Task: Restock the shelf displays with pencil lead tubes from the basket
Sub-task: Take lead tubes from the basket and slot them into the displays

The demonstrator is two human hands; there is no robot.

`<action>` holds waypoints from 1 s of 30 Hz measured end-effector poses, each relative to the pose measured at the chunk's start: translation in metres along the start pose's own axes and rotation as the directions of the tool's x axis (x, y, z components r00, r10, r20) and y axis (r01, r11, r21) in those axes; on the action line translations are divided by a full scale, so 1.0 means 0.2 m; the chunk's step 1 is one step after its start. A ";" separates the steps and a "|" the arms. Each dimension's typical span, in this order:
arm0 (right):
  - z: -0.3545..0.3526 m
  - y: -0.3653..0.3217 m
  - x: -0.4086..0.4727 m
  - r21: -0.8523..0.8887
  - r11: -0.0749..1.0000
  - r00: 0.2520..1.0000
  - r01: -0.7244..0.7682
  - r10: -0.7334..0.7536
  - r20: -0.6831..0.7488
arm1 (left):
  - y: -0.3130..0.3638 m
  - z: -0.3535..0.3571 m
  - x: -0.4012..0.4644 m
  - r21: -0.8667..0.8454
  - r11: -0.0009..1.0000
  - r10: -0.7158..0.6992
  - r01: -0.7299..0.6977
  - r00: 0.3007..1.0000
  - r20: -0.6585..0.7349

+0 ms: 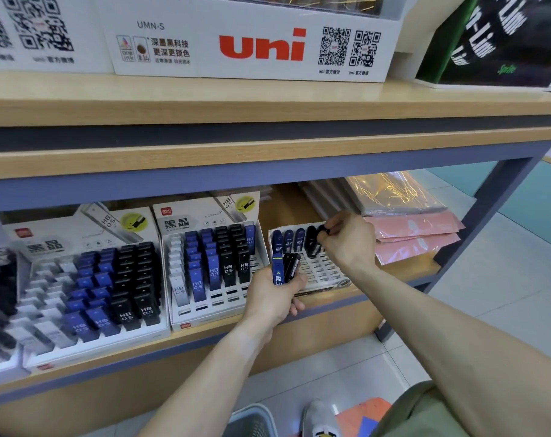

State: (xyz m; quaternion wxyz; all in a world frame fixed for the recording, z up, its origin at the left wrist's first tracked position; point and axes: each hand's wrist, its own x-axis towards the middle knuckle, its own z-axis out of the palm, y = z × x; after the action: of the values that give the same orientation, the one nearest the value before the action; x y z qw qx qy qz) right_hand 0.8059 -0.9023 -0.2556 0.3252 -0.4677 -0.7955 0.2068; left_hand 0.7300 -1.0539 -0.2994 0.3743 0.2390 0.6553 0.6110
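My left hand point(272, 296) grips a small bunch of lead tubes point(285, 268), one blue and the others black, in front of the shelf. My right hand point(349, 238) pinches a black tube point(322, 230) at the back right corner of a small white slotted display tray point(323, 269). That tray holds a back row of blue and black tubes point(288, 242); its front slots are bare. A grey basket point(252, 421) shows at the bottom edge on the floor.
Two larger white display boxes point(211, 263) point(88, 288) with blue, black and white HB 0.5 tubes stand to the left. Pink and clear packets point(416, 228) lie to the right. An upper shelf board point(267, 102) overhangs, bearing a uni box point(255, 39).
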 end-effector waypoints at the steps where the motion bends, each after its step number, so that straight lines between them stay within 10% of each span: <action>1: -0.01 0.00 0.00 0.003 1.000 1.000 -0.022 0.022 -0.001 | 0.00 0.00 0.00 -0.003 1.000 -0.003 0.003 1.000 0.000; 17: -0.02 0.03 -0.02 -0.147 0.975 0.982 0.164 -0.147 0.120 | 0.03 -0.02 -0.02 -0.134 0.990 -0.044 0.050 0.998 0.045; 20: -0.11 -0.06 -0.07 0.065 0.998 0.989 -0.006 -0.004 0.151 | 0.05 -0.04 -0.04 -0.179 0.980 -0.074 0.084 0.995 0.063; 23: -0.15 -0.15 -0.16 0.272 0.919 0.862 -0.284 0.120 0.492 | 0.05 -0.06 -0.06 -0.155 0.984 -0.077 0.093 0.992 0.104; 30: -0.19 -0.17 -0.19 0.375 0.853 0.817 -0.364 0.099 0.569 | 0.06 -0.08 -0.12 -0.200 0.977 -0.034 0.070 0.984 0.177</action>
State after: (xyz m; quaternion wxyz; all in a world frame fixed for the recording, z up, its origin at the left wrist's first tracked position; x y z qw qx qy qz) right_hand 0.8246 -0.9505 -0.2200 0.1672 -0.3957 -0.7148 0.5518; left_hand 0.7305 -1.0813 -0.2838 0.4682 0.2337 0.5601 0.6422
